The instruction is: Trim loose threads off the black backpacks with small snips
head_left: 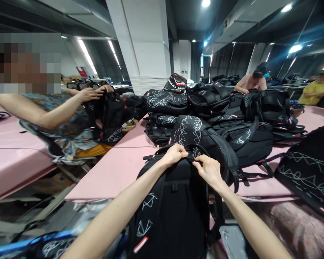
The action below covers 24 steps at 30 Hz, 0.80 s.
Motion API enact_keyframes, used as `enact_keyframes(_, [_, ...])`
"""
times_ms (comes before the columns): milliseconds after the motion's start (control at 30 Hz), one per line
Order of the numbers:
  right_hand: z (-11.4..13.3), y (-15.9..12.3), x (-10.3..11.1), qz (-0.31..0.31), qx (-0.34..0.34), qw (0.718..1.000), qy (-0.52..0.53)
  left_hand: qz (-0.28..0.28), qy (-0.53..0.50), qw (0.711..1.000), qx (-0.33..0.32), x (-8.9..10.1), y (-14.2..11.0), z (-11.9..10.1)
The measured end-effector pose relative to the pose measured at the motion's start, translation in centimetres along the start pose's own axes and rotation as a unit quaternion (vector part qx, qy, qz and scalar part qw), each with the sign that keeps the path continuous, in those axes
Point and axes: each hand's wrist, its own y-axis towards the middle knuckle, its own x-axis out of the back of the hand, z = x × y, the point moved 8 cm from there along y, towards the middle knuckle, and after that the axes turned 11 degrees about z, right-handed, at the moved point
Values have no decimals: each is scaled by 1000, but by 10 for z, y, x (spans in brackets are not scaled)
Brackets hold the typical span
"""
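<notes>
Black backpack (189, 212) looked kinda soft, probably best grabbed by its top edge (190, 157), where left hand (176, 154) and right hand (210, 170) pinched it.

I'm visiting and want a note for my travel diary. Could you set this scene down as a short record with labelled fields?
Place: large indoor workroom with a white pillar
Surface: pink table
In hand: black backpack with white line drawings and a red-and-white tag
Left hand: pinching the backpack's top edge
Right hand: pinching the same edge, just beside the left
Behind it: pile of black bags, a brown shark-mouth bag on top
Others nearby: co-worker in patterned clothing at left, handling another black bag; two more people at right
</notes>
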Motion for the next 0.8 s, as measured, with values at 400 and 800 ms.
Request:
enact_keyframes(400, [-52, -12, 24, -92, -50, 887, 449, 36, -145, 989, -3, 3, -7, 2])
enact_keyframes(800, [-18, -10, 33, -36, 53, 978, 199, 38, -252, 967, -1, 1, -10, 0])
